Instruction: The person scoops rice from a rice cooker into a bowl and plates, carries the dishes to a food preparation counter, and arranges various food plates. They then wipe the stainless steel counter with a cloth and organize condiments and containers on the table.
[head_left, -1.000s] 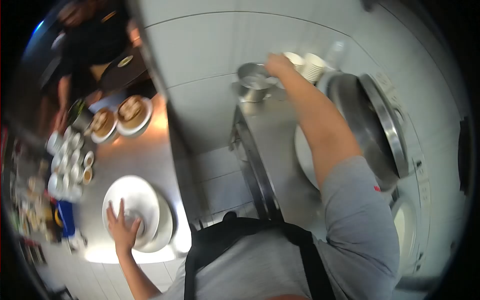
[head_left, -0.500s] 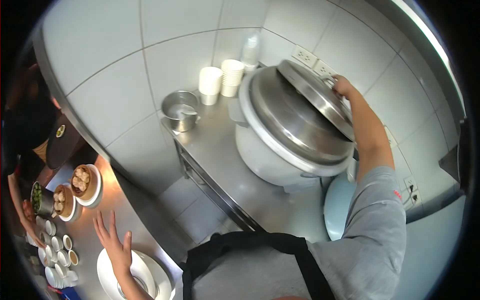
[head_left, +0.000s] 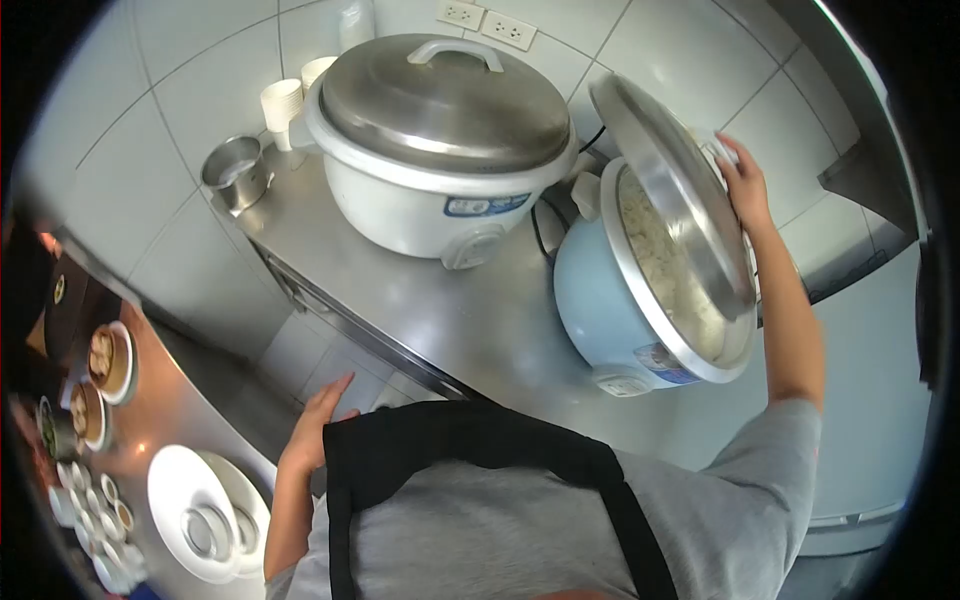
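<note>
Tiled wall (head_left: 700,60) backs the steel surface (head_left: 430,310); the right hand (head_left: 748,185) seems, though partly hidden, to have its grip round the handle (head_left: 718,150) of a metal lid (head_left: 685,195) tilted over the blue rice cooker (head_left: 590,290): probably stiff, weighty, steam-slick, best held there; left hand (head_left: 318,425) empty, spread

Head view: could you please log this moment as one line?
right hand: holding tilted lid | blue cooker: partly open, rice inside | left hand: empty
</note>
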